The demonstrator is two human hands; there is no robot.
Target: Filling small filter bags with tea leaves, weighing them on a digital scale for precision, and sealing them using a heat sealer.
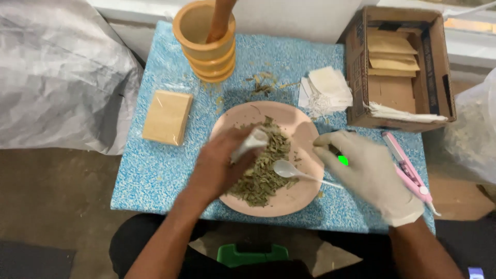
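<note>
My bare left hand [219, 163] is over the left side of a pink plate [299, 132], pinching a small white filter bag [248, 144] above a heap of dried green leaves [261, 173]. My right hand [369, 173], in a white glove, hovers at the plate's right edge with its fingers curled. A clear plastic spoon [289, 169] lies on the leaves, its handle running toward my right hand; whether the glove grips it I cannot tell.
A wooden mortar with a pestle [206, 39] stands at the back of the blue speckled table [150, 170]. A tan packet [167, 117] lies left. White empty bags [326, 88], a cardboard box of envelopes [398, 62] and a pink sealer [408, 168] are right.
</note>
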